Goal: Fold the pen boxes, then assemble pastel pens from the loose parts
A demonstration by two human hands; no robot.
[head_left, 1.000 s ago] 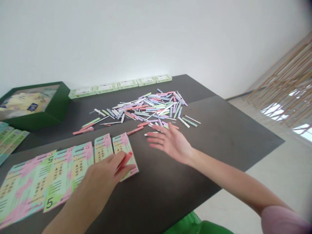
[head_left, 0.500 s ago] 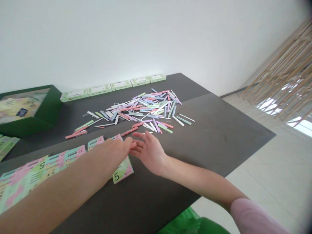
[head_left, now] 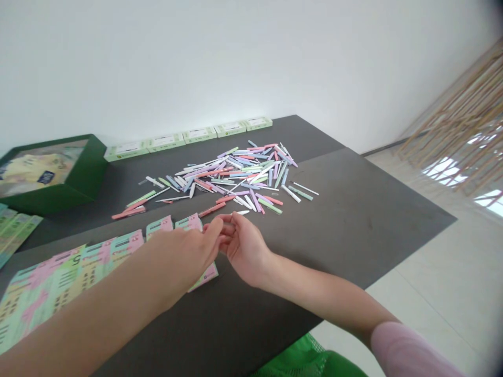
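Observation:
My left hand (head_left: 192, 254) and my right hand (head_left: 249, 248) meet above the dark table, fingertips touching or overlapping. The left thumb and fingers are pinched together, and the right fingers curl in against them. Whatever lies between them is hidden. Beneath the left hand is a printed pink-and-green card pack (head_left: 210, 276). Just beyond the fingers lie a red pen (head_left: 212, 209) and a wide heap of pens (head_left: 236, 173) in white, red, purple, blue and green.
A row of printed packs (head_left: 47, 283) runs along the left. Behind it stands a green box (head_left: 80, 183) with bagged items. Several flat light-green boxes (head_left: 165, 142) line the wall. More slim packs (head_left: 18, 233) lie at far left. The table's edge (head_left: 408, 251) is on the right.
My hands have closed together; the right fingers, spread before, now curl against the left. A small red piece seen at my left fingers is hidden now. The view has shifted slightly.

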